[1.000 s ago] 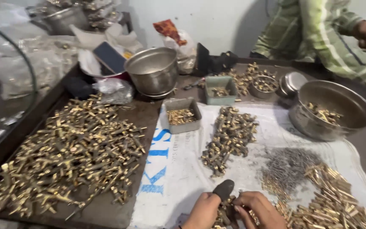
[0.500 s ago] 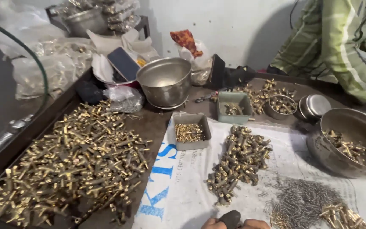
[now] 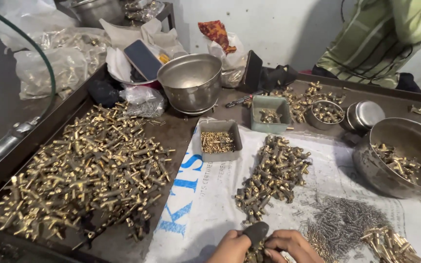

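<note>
White blue-lettered sack (image 3: 205,204) covers centre table; bottom edge, left hand (image 3: 232,247) and right hand (image 3: 288,246) together clamp black-handled tool (image 3: 257,233) over brass fittings (image 3: 254,253)

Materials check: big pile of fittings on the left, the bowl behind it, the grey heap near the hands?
Fittings pile: looks like brass, yellow-gold with a dull machined shine. Bowl: likely stainless steel, silver-grey with a brushed, softly reflecting wall. Grey heap: thin wire pieces, probably steel springs; too small to be sure.
</note>
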